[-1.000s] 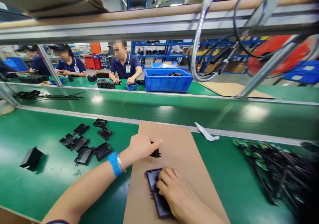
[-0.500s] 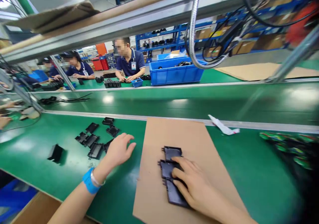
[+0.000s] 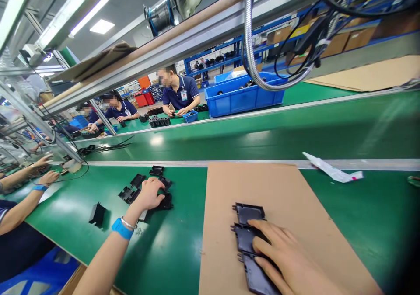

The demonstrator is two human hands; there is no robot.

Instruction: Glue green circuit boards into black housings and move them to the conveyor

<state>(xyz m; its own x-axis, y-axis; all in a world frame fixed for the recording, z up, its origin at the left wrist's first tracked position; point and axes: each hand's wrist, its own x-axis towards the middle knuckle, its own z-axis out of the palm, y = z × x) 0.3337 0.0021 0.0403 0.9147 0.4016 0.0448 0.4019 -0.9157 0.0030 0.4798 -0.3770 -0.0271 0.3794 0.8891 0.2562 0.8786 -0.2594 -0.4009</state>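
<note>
On the cardboard sheet (image 3: 223, 190), three black plastic housing pieces (image 3: 248, 237) lie in a row with small tabs facing left. My right hand (image 3: 288, 255) rests over their right side, fingers spread and touching them; it hides part of the lower ones. Left of the cardboard, my left hand (image 3: 149, 195) reaches over a loose group of black plastic housing pieces (image 3: 138, 180). Its thumb and fingers are apart, close above a black piece (image 3: 166, 202); whether they touch it I cannot tell. A single black housing (image 3: 97, 214) stands apart nearer the table's front edge.
A white paper strip (image 3: 333, 168) lies right of the cardboard. Behind the metal rail runs a green belt (image 3: 236, 142). A large blue bin (image 3: 244, 95) stands beyond it. A co-worker's hands (image 3: 47, 172) are at far left; another person (image 3: 180, 91) sits across.
My left hand has moved left, away from the cardboard, over the loose black pieces. My right hand stays on the row. The camera view has turned left and tilted.
</note>
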